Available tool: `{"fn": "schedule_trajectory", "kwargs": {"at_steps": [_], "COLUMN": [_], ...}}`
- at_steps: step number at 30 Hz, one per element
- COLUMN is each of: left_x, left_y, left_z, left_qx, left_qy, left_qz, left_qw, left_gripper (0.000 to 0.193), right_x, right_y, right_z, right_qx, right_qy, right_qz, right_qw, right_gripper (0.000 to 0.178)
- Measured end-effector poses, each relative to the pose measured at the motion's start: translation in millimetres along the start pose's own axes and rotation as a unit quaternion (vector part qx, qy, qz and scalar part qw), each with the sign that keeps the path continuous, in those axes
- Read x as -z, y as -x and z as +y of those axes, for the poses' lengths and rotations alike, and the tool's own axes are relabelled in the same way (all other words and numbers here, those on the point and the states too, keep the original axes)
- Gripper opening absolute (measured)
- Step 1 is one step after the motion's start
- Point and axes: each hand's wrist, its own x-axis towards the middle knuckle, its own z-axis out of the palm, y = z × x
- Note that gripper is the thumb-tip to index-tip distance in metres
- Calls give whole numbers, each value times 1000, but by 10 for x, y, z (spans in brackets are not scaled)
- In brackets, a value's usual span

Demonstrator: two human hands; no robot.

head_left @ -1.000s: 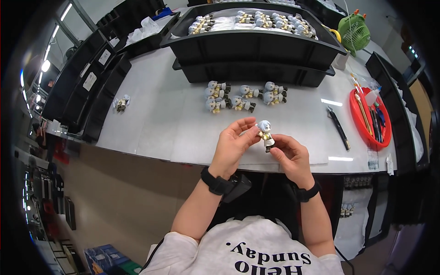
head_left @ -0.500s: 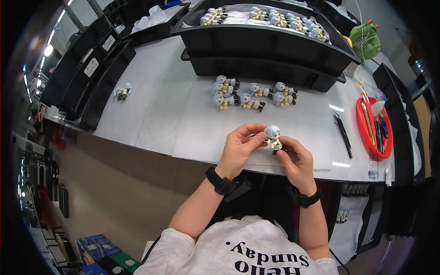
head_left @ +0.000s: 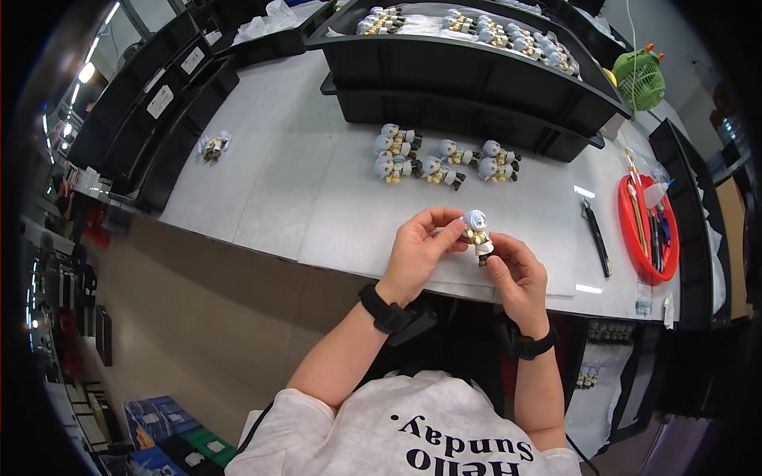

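Note:
A small pale-blue-haired figurine [head_left: 480,230] is held upright between my two hands just above the near edge of the table. My left hand [head_left: 423,252] is closed, with thumb and fingers pinching the figurine's side near its head and back. On the other side, my right hand [head_left: 521,278] has its thumb and curled fingers at the skirt and feet. Parts of the figurine's back lie hidden behind my left fingers. Farther out on the table, several matching figurines [head_left: 439,170] lie on their sides in short rows.
A large black bin [head_left: 468,75] holding more figurines stands behind the rows. To the right are a black craft knife [head_left: 595,238] and a red basket [head_left: 625,230] of brushes and tools. One figurine [head_left: 214,146] lies far left beside black trays [head_left: 171,135].
The figurine has been turned so that its face points more to the right. Both hands keep about the same place, and the whole view has shifted slightly.

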Motion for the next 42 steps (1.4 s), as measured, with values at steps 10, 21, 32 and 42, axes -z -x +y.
{"fn": "schedule_trajectory", "kwargs": {"at_steps": [10,21,32,42], "left_x": [5,16,48,55], "left_y": [-5,10,3,5], "left_z": [3,18,-7,-12], "left_qx": [28,16,9,2], "left_qy": [26,-8,-9,-5], "left_qz": [-24,-39,-42,-52], "left_qw": [999,999,999,999], "left_gripper": [25,30,30,27], "right_x": [-22,16,36,34], "right_y": [5,-8,-6,-3], "right_z": [-5,-31,-8,3], "right_qx": [-5,65,37,43], "right_qy": [-17,48,10,14], "right_qz": [18,23,10,9], "right_qw": [1000,996,999,999], "right_gripper": [43,49,46,48]}}
